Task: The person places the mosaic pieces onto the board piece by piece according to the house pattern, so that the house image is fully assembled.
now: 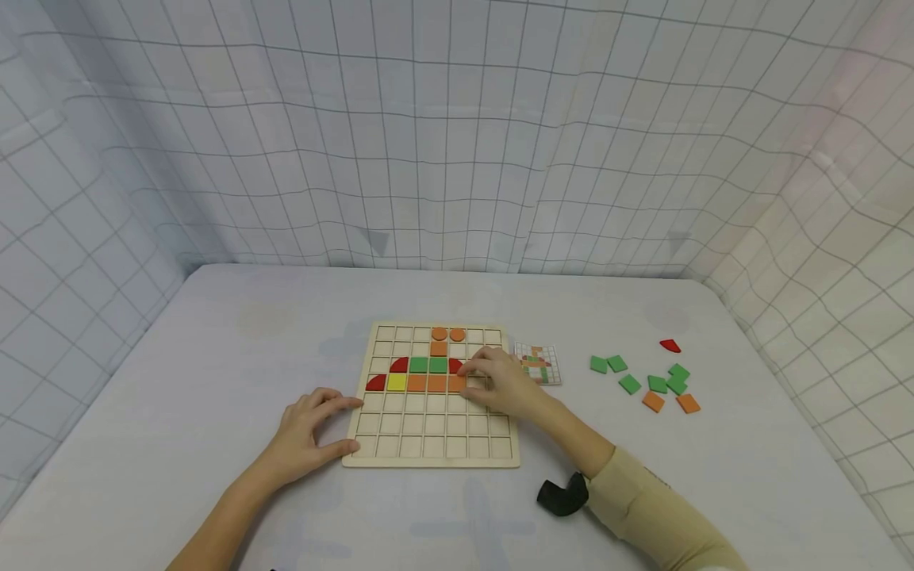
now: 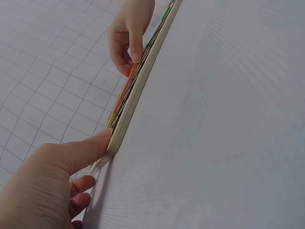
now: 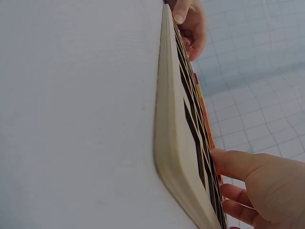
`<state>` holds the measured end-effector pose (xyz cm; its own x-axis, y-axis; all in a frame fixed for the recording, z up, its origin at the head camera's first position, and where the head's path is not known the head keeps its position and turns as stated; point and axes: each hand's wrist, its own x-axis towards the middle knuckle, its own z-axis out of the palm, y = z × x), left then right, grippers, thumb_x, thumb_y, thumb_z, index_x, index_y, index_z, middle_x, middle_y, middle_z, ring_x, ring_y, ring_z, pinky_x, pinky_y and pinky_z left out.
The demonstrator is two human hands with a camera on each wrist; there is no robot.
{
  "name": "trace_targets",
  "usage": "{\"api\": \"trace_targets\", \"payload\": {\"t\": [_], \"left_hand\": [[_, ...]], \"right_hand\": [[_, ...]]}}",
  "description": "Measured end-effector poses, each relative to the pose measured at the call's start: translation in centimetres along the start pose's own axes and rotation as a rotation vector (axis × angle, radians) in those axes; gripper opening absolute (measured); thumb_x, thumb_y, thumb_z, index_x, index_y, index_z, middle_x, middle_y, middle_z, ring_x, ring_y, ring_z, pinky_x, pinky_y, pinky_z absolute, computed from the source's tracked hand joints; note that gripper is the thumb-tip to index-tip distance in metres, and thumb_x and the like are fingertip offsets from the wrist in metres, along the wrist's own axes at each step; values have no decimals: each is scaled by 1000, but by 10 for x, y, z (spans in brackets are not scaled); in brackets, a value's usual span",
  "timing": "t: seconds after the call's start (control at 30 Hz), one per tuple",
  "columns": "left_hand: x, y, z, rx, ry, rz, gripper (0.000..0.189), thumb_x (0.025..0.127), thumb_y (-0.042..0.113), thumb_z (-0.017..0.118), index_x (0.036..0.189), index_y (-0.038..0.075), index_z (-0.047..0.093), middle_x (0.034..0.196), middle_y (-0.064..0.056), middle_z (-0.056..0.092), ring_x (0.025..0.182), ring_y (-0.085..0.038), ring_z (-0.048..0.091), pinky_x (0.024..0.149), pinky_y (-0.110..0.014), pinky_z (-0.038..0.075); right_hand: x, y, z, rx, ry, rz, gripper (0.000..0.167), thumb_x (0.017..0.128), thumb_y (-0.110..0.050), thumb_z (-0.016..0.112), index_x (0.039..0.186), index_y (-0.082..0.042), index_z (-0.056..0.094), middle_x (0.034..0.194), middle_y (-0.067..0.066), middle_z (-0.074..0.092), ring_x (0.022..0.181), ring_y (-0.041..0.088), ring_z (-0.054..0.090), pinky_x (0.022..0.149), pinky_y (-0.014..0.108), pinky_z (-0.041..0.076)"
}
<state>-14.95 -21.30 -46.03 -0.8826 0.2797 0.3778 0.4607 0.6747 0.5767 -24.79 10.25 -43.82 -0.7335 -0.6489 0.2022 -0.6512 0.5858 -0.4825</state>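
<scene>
A wooden grid board [image 1: 434, 448] lies on the table with coloured tiles in its upper cells. My right hand [image 1: 503, 386] is over its right half, pinching an orange square tile [image 1: 455, 384] between thumb and fingers at the end of a row. That row also has a red quarter-round tile [image 1: 375, 383], a yellow square [image 1: 396, 382] and more orange squares. Above it are green squares [image 1: 428, 365] between red quarter-rounds, then an orange square [image 1: 439, 349] and two orange discs [image 1: 448, 335]. My left hand [image 1: 303, 436] rests at the board's left edge, thumb and fingers spread, thumb on the rim.
A small pattern card [image 1: 554, 365] lies just right of the board. Farther right are scattered loose tiles: several green squares [image 1: 629, 385], two orange squares [image 1: 689, 404] and a red piece [image 1: 670, 346]. A black curved object [image 1: 562, 497] is beside my right sleeve. Grid-patterned curtains [image 1: 428, 159] surround the table.
</scene>
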Motion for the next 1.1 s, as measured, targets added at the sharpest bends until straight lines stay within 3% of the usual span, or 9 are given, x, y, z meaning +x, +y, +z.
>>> {"api": "trace_targets", "payload": {"t": [0.27, 0.43, 0.77, 1.1], "left_hand": [[0, 0, 0, -1, 3, 4, 48, 66, 25, 80, 110, 13, 63, 101, -1, 52, 92, -22, 46, 74, -44, 28], [0, 0, 0, 1, 1, 0, 49, 66, 26, 80, 110, 13, 63, 102, -1, 52, 93, -22, 46, 75, -43, 28], [-1, 0, 0, -1, 1, -4, 49, 66, 27, 80, 110, 14, 63, 101, 0, 51, 93, -21, 45, 74, -43, 27], [-1, 0, 0, -1, 3, -1, 49, 66, 26, 80, 110, 13, 63, 102, 0, 52, 93, -21, 45, 73, -43, 28]], "right_hand": [[-1, -2, -5, 37, -5, 27, 24, 82, -24, 69, 104, -15, 65, 105, 0, 55, 99, 18, 47, 84, 40, 35], [-1, 4, -25, 108, 96, 55, 26, 82, -17, 69, 106, -8, 64, 105, 6, 57, 98, 25, 51, 83, 43, 40], [-28, 61, -79, 101, 410, 166, 28, 83, -8, 67, 109, 0, 62, 104, 18, 56, 96, 34, 50, 83, 51, 39], [-75, 116, -112, 49, 569, 398, 30, 86, -12, 63, 112, 3, 59, 106, 23, 53, 97, 36, 48, 82, 50, 37]]}}
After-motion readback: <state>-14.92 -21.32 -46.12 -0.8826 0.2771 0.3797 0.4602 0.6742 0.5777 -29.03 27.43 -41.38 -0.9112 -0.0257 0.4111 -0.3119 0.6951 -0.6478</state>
